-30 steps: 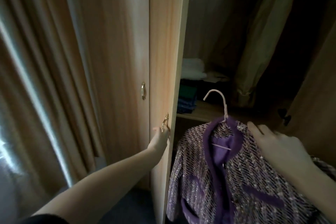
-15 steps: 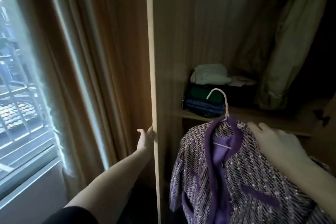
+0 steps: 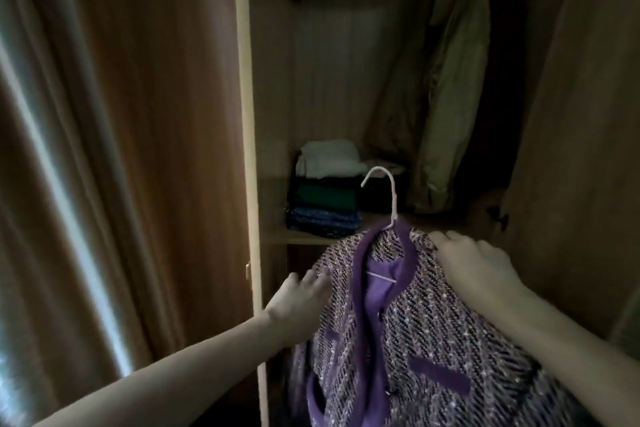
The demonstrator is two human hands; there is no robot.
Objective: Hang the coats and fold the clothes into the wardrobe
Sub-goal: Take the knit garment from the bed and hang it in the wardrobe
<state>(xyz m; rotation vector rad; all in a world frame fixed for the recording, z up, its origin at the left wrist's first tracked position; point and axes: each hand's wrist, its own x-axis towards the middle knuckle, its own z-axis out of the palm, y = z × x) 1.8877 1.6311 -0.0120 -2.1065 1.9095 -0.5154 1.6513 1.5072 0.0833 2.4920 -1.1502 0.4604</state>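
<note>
both hands (image 3: 476, 274) grip the tweed coat's (image 3: 433, 340) shoulders at 6 o'clock; the hanger hook (image 3: 382, 191) looks loosely seated, so it might tip out on the lift.

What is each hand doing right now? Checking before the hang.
Left hand: touching the purple jacket, grip unclear.
Right hand: gripping the jacket's shoulder.
</note>
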